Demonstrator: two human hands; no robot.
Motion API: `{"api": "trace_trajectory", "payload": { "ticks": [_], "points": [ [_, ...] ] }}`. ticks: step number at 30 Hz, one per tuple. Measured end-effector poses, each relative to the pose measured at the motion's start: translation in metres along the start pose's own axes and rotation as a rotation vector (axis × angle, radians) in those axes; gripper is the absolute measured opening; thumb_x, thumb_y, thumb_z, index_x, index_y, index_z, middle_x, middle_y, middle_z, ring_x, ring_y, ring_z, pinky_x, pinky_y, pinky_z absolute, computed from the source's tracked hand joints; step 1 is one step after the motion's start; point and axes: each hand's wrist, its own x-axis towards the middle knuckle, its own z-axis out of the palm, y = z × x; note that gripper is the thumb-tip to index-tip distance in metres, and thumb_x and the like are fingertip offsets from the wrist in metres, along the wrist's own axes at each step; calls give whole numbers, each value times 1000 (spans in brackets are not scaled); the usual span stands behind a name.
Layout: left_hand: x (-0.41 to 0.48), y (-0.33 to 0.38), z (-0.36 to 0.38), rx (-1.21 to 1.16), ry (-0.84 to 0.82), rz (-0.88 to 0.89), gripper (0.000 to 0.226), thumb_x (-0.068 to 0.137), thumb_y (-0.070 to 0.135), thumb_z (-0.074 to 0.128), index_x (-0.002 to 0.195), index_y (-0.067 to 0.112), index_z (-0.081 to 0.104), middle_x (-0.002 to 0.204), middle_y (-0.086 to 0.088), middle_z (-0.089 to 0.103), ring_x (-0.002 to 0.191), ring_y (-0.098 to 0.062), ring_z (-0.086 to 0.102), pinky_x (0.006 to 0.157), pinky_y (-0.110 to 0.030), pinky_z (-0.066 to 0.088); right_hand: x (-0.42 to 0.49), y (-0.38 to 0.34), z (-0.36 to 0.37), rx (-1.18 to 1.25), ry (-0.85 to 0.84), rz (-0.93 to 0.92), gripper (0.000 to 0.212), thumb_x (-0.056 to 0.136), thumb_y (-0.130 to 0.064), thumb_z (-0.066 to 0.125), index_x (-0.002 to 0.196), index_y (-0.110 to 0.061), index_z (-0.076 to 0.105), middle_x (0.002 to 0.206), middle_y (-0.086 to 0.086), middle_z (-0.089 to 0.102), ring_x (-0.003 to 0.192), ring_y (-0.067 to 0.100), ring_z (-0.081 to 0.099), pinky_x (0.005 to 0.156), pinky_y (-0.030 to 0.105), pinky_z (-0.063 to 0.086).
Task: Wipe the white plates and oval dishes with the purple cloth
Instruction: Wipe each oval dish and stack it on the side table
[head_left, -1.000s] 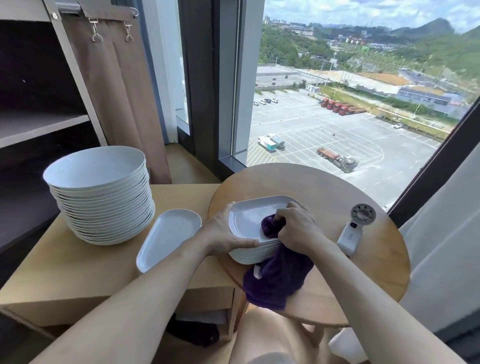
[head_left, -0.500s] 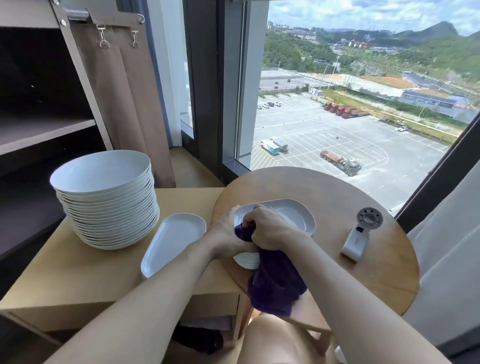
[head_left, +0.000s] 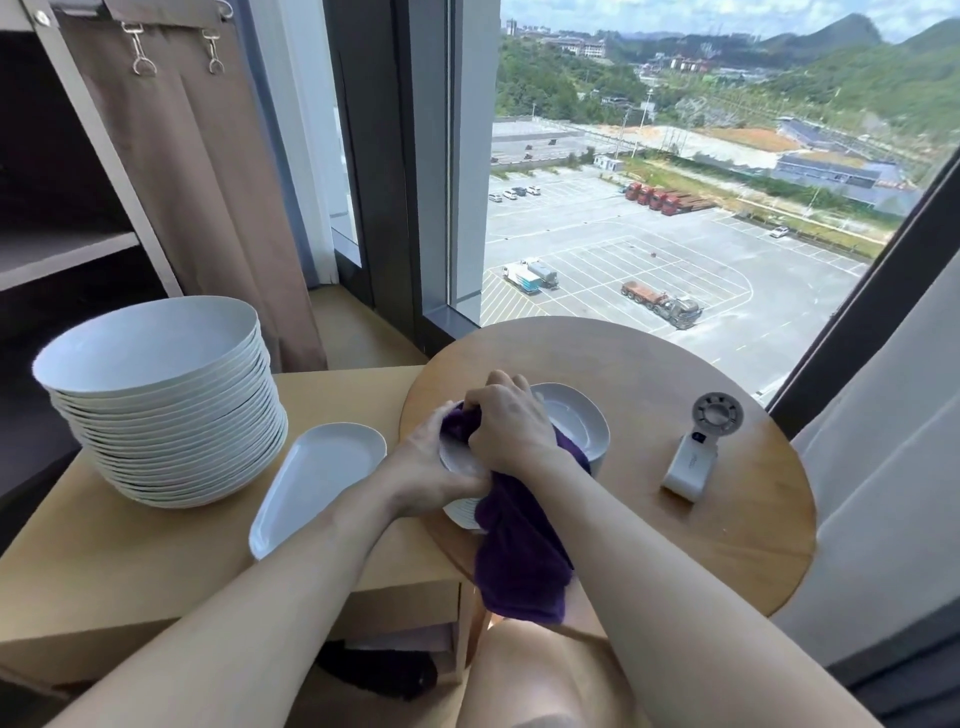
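The white oval dish being wiped lies on top of a stack of oval dishes, right at the near-left edge of the round wooden counter. The right hand bears down on its left end, fingers curled tight round a bunch of the purple cloth. The rest of the cloth hangs off the near edge towards the person's lap. The left hand grips the dish's near-left rim, thumb on top; its other fingers are hidden under the dish, and I cannot tell whether the dish is lifted clear of the one below. To my eye the worry is that edge: a hard rub towards the person could shove the stack over it, and pressing on one end could rock the glazed dish out of the left hand's hold. The trailing cloth might catch on a knee or a lower rim and drag a dish along with it. Just to the left, a single white oval dish lies on the low rectangular wooden counter, near enough for the left forearm to knock. Further left, a tall stack of round white plates could topple if the counter is jolted. The white handheld fan to the right seems well apart from the work.
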Motion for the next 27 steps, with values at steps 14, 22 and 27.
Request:
{"api": "trace_trajectory", "payload": {
  "ticks": [14,22,27],
  "points": [
    [-3,-2,2,159,8,-19,132,59,71,88,160,39,9,155,8,39,138,-18,42,112,-35,42,-17,64,-34,-46,38,302,23,85,-13,50,86,-28,67,101,-9,56,113,22,42,91,37,28],
    [-1,-7,3,129,6,-13,133,55,74,88,158,40,11,150,10,41,133,-17,46,110,-35,43,-42,53,-33,-45,-59,243,31,76,-6,51,88,-29,69,104,-12,55,116,21,43,97,36,34],
    [-1,-7,5,90,18,-16,136,52,73,90,158,41,12,146,14,41,137,-16,44,106,-29,41,-43,36,-27,80,-157,109,38,76,-1,52,83,-35,66,94,-15,53,112,18,43,99,36,38]
  ]
}}
